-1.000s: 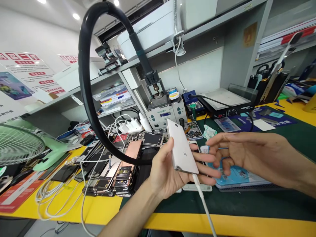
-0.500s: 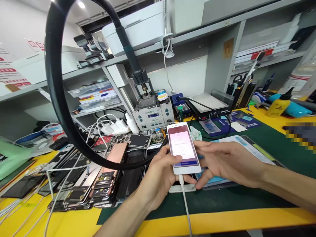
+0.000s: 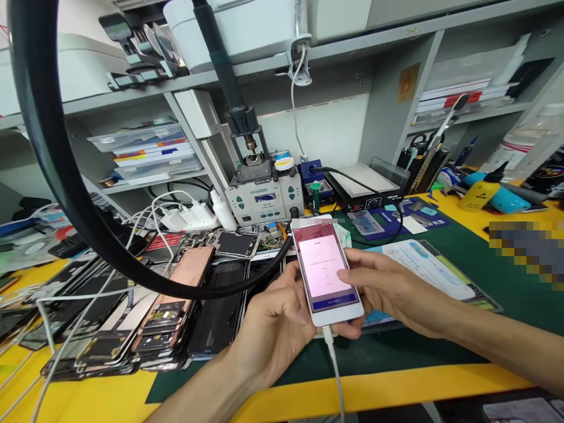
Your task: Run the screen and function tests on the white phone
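A white smartphone (image 3: pixel 328 270) is held upright over the green mat, its screen lit with a pale pop-up box. My left hand (image 3: pixel 282 320) grips it from the left and below, the thumb along its lower left edge. On the other side, my right hand (image 3: pixel 388 288) closes round the right edge, its thumb touching the screen near the pop-up's lower right. Some of its fingers are hidden behind the phone. From the phone's bottom edge a white charging cable (image 3: pixel 333 358) runs down toward the front of the table.
Stacked opened phones (image 3: pixel 176 311) lie left, crossed by white cables. A thick black hose (image 3: pixel 145 276) loops over them to a hot-air station (image 3: pixel 264 200). Behind on the right is a flat heating plate (image 3: pixel 365 182). A yellow bottle (image 3: pixel 482 188) stands far right.
My left thumb has moved off the screen to the phone's lower left edge. My right hand has come in and its thumb now touches the screen. The view has shifted.
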Demonstrator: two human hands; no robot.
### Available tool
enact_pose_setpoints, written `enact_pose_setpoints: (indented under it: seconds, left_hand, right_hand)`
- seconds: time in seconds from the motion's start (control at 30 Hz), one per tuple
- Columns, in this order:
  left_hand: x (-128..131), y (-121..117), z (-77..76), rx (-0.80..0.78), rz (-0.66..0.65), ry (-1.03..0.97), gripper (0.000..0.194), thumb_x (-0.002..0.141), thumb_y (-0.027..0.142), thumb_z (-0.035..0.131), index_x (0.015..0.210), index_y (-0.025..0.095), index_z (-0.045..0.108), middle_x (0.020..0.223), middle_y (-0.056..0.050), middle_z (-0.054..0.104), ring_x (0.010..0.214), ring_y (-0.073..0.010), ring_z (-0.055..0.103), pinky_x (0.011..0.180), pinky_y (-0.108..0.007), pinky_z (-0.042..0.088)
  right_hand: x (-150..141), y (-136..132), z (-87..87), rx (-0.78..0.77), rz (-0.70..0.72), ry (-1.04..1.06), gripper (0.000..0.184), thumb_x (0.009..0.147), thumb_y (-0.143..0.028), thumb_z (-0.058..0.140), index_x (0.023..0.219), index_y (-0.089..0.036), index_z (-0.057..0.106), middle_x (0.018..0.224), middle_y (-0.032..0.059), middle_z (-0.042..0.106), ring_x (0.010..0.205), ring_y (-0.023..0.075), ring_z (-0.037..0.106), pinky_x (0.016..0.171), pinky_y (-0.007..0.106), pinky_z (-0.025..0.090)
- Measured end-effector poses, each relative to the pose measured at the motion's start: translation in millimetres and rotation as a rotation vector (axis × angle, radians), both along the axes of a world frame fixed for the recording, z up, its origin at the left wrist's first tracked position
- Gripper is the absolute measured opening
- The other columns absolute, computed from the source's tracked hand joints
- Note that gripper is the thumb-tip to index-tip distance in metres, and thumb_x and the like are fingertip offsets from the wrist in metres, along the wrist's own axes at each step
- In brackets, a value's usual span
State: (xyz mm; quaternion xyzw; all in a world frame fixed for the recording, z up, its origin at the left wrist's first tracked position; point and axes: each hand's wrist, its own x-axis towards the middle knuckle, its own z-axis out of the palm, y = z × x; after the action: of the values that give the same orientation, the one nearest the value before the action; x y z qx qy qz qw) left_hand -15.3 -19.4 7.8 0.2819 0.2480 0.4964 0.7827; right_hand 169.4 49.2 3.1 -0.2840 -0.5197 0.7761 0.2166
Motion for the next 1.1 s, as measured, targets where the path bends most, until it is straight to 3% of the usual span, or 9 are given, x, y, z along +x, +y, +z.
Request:
enact_pose_setpoints:
  seconds: [0.27, 0.37, 0.8, 1.0, 1.1]
  left_hand:
    - [1.6, -1.5, -1.4, 0.038, -0.010, -0.004, 0.074, 0.056, 0.007, 0.052, 0.129, 0.015, 0.055, 0.103, -0.010, 0.069, 0.097, -0.0295, 0.067, 0.090, -0.050, 0.049]
    - [1.3, -2.8, -1.8, 0.059, -0.015, 0.006, 0.076, 0.056, 0.008, 0.052, 0.131, 0.015, 0.054, 0.108, -0.011, 0.068, 0.102, -0.0327, 0.066, 0.090, -0.051, 0.048]
    - [0.8, -2.0, -3.0, 0.047, -0.019, 0.080, 0.081, 0.059, 0.010, 0.053, 0.140, 0.013, 0.046, 0.123, -0.019, 0.066, 0.112, -0.0429, 0.064, 0.093, -0.060, 0.047]
    - [1.8, -2.6, -0.7, 0.026, -0.008, 0.101, 0.081, 0.062, 0.011, 0.052, 0.142, 0.012, 0.044, 0.115, -0.019, 0.070, 0.100, -0.0362, 0.069, 0.095, -0.064, 0.046]
    - [1.6, -1.5, -1.9, 0.015, -0.001, 0.109, 0.079, 0.063, 0.012, 0.053, 0.141, 0.011, 0.045, 0.115, -0.020, 0.070, 0.099, -0.0367, 0.069, 0.093, -0.064, 0.047]
  right_hand:
    - [-4.0, -2.5, -1.6, -0.008, -0.080, -0.027, 0.049, 0.091, -0.045, 0.065, 0.130, -0.017, 0.058, 0.080, 0.0061, 0.070, 0.054, 0.0150, 0.065, 0.050, 0.029, 0.057]
    - [-3.9, -2.8, -2.1, -0.002, -0.103, -0.056, 0.047, 0.092, -0.045, 0.065, 0.129, -0.018, 0.059, 0.081, 0.0061, 0.071, 0.055, 0.0151, 0.066, 0.049, 0.029, 0.058]
    - [3.7, 1.5, -1.9, -0.067, -0.002, 0.105, 0.037, 0.091, -0.032, 0.062, 0.124, -0.014, 0.063, 0.086, 0.0089, 0.073, 0.067, 0.0156, 0.068, 0.059, 0.026, 0.060]
    - [4.8, 2.7, 3.9, -0.084, 0.008, 0.070, 0.038, 0.083, -0.027, 0.066, 0.118, -0.012, 0.066, 0.086, 0.0089, 0.073, 0.067, 0.0159, 0.067, 0.060, 0.028, 0.059]
    - [5.3, 3.8, 4.3, -0.081, 0.024, 0.064, 0.039, 0.080, -0.024, 0.068, 0.117, -0.014, 0.066, 0.088, 0.0076, 0.073, 0.066, 0.0148, 0.066, 0.061, 0.028, 0.059]
